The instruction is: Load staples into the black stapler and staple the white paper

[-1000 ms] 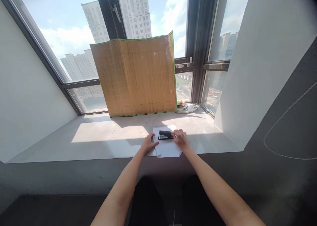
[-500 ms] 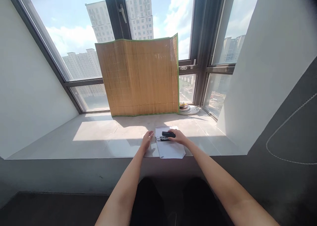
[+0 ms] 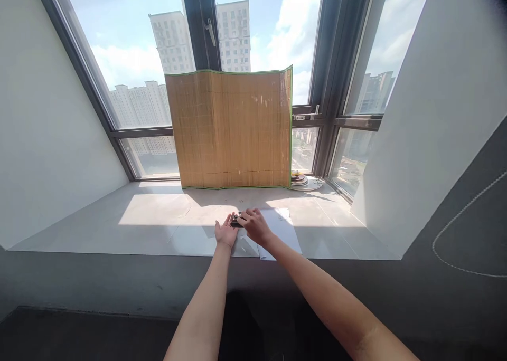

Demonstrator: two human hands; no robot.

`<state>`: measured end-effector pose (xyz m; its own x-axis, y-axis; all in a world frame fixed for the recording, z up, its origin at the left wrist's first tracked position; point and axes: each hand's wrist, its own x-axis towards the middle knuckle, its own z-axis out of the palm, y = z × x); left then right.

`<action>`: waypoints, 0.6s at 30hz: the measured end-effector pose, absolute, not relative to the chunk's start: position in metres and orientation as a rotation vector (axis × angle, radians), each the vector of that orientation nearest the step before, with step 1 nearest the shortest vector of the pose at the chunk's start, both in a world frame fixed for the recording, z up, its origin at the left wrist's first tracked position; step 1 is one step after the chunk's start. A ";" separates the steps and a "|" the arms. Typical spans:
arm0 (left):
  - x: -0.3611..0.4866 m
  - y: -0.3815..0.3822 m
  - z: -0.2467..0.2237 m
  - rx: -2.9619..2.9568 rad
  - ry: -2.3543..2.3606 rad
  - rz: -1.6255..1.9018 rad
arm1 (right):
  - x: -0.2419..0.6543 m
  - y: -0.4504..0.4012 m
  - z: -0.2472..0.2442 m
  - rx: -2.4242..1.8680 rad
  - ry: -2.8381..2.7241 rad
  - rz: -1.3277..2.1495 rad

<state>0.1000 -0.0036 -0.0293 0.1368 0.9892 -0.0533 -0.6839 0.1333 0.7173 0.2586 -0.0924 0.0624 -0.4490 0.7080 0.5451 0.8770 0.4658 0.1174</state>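
Note:
A small black stapler (image 3: 236,221) is held by my right hand (image 3: 255,227), whose fingers wrap its right end and cover part of it. My left hand (image 3: 226,231) lies palm up with fingers apart, right under and beside the stapler's left end. Whether the stapler rests on the left palm, I cannot tell. White paper sheets (image 3: 283,229) lie on the sill to the right, partly behind my right hand and forearm, with a lower edge at the sill's front edge.
The pale window sill (image 3: 150,231) drops off at its front edge. A bamboo mat (image 3: 233,131) with green edging leans against the window. Stacked round plates or discs (image 3: 307,182) sit beside it. A beaded cord (image 3: 455,229) hangs at the right.
My right hand has carried the stapler left, off the paper and over to my left hand. My left hand has turned palm up. The view has shifted slightly.

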 end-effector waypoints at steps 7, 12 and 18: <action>0.100 0.000 -0.037 0.540 0.574 1.328 | 0.243 -0.097 0.049 -1.058 -2.431 -0.901; 0.102 0.002 -0.034 0.512 0.613 1.349 | 0.249 -0.100 0.052 -1.075 -2.412 -0.875; 0.110 -0.011 -0.020 0.612 0.718 1.372 | 0.303 -0.112 0.040 -1.556 -1.849 -0.422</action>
